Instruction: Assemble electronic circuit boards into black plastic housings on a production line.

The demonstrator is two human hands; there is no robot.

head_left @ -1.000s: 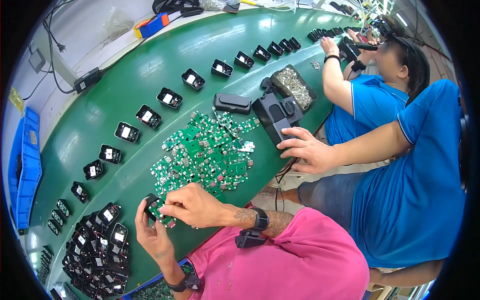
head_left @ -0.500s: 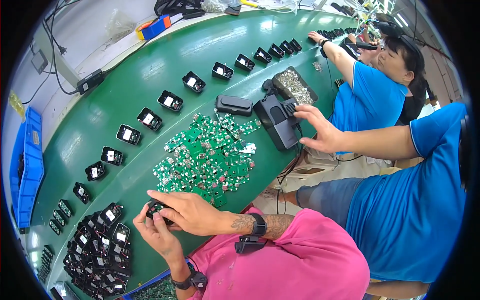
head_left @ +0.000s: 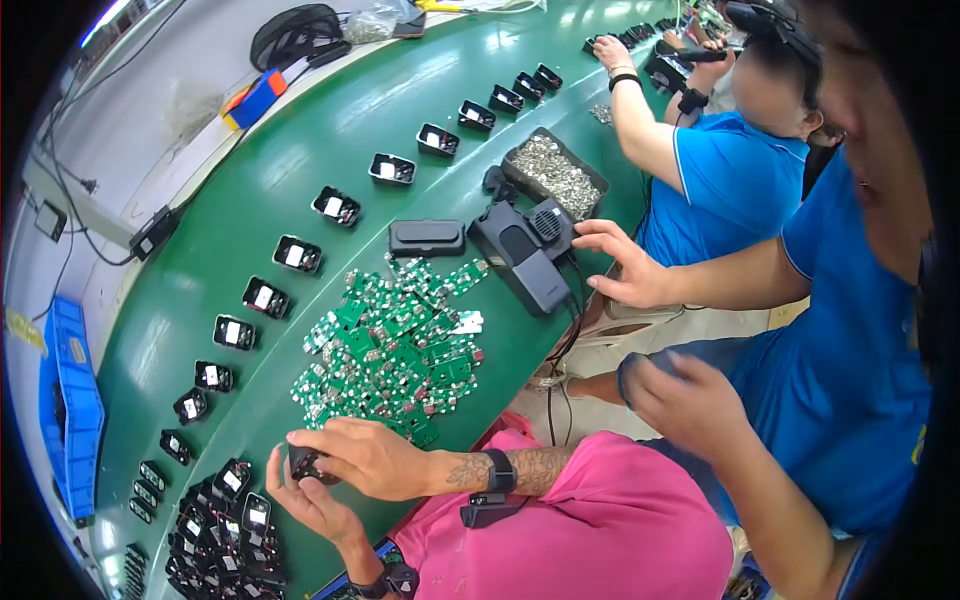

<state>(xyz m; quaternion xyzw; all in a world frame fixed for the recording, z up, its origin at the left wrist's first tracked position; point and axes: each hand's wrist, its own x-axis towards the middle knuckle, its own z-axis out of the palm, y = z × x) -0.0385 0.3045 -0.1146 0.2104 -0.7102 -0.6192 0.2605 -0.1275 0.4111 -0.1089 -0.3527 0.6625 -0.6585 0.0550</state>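
Observation:
My left hand [head_left: 315,505] and my right hand [head_left: 372,458] are both closed on a small black plastic case [head_left: 308,464], held over the green bench. My left fingers and thumb support it from the left and below. The right fingers reach over its top and hide much of it, so its inside does not show. Just beyond my hands lies a loose heap of green circuit boards [head_left: 400,350]. To the left of my left hand, black cases with wires and white labels [head_left: 225,535] are piled up.
A curved row of open black cases [head_left: 297,254] runs along the green bench [head_left: 200,300]. Beyond the boards stand a black device [head_left: 530,255], a closed black case [head_left: 427,238] and a tray of small metal parts [head_left: 555,175]. Two co-workers in blue are at right; a blue bin [head_left: 75,410] is far left.
My view has shifted, so the bench things sit lower or farther left. The black case has turned in my hands. A nearby co-worker's second hand has come into view at right.

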